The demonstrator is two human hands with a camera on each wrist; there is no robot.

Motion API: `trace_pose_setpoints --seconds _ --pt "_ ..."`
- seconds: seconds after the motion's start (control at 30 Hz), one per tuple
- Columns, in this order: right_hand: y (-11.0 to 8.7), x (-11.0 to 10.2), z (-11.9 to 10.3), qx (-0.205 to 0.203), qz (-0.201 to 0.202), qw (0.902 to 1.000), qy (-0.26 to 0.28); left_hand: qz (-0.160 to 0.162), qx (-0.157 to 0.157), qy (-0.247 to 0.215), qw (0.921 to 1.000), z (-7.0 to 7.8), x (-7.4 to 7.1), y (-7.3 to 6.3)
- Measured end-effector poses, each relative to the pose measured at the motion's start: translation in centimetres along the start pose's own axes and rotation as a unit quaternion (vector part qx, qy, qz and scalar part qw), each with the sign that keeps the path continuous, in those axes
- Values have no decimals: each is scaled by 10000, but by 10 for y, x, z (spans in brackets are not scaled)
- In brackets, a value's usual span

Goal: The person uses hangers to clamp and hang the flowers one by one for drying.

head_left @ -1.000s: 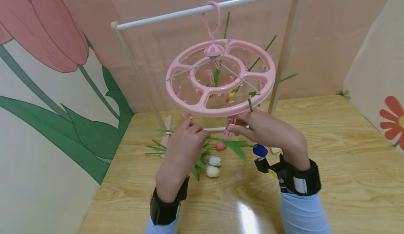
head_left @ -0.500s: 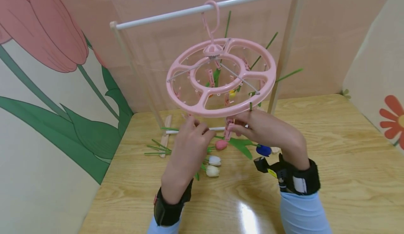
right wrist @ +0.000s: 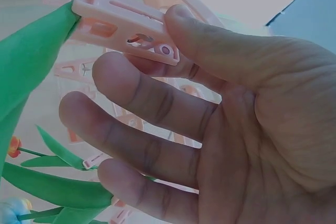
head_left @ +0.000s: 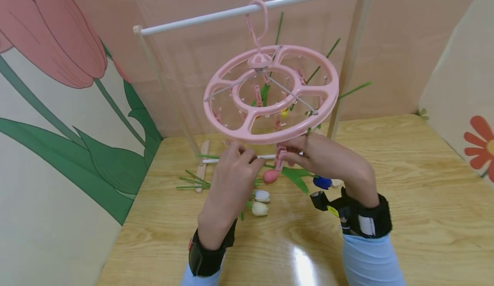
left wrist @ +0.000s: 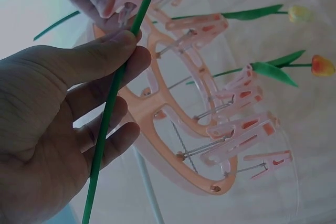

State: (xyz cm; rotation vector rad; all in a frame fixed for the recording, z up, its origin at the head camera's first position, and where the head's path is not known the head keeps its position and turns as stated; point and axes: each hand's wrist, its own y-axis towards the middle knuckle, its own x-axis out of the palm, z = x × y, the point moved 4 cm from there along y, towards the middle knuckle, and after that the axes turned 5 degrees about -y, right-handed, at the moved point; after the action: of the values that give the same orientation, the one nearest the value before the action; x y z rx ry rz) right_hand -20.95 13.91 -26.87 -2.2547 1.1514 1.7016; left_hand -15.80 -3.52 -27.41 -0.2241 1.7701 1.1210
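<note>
My left hand point(head_left: 231, 187) pinches the green stem point(left wrist: 109, 108) of an artificial blue tulip point(head_left: 322, 183) between thumb and index finger. My right hand point(head_left: 328, 155) grips a pink clothespin point(head_left: 280, 159) under the front rim of the round pink drying hanger point(head_left: 266, 138). In the right wrist view, thumb and index finger hold the rear end of the clothespin point(right wrist: 126, 24), the other fingers extended. The tulip's leaf point(right wrist: 31, 61) and stem are at the clothespin's mouth; whether its jaws clamp the stem, I cannot tell. The left fingertips are partly hidden from the head view.
The hanger hooks over a white bar point(head_left: 193, 20) of a standing rack. Other tulips hang from its clothespins, including a yellow one point(left wrist: 299, 13) and an orange one point(left wrist: 322, 65). On the wooden table point(head_left: 301, 234) lie a pink tulip point(head_left: 270, 176) and white tulips point(head_left: 260, 209).
My left hand has shifted slightly right, carrying the blue tulip rightward with its stem at the clothespin. The right hand stays nearly in place on the clothespin.
</note>
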Motion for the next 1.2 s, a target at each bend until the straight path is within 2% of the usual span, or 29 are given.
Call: trace_pose_setpoints --seconds 0.33,0.5,0.63,0.77,0.87,0.93,1.0,1.07,1.13,1.2 --pt "0 -1 0 87 -78 9999 58 62 -29 66 10000 3 -1 2" --pt "0 -1 1 355 -172 9991 174 212 -16 -14 9998 1 -1 2" --pt "-1 -1 1 694 -289 9969 230 523 67 -185 9984 -5 -2 2" --pt "-2 -2 2 852 -415 9954 155 916 230 -519 9942 -10 -7 1" --pt "-2 -3 4 936 -484 9944 102 1451 355 -876 9849 -13 -14 -1" --pt "-3 -3 4 984 -523 9937 140 1955 344 -1059 9744 -16 -21 -3" --pt "-4 -4 5 1003 -538 9934 168 2481 183 -1209 9610 -21 -27 -5" --pt "-4 -4 5 1015 -544 9931 221 2865 -167 -1281 9493 -30 -28 -8" --pt "-6 -5 5 1049 -556 9926 257 3012 -654 -1349 9417 -43 -27 -12" --pt "-7 -6 6 1071 -555 9922 302 2877 -1242 -1333 9402 -57 -23 -16"
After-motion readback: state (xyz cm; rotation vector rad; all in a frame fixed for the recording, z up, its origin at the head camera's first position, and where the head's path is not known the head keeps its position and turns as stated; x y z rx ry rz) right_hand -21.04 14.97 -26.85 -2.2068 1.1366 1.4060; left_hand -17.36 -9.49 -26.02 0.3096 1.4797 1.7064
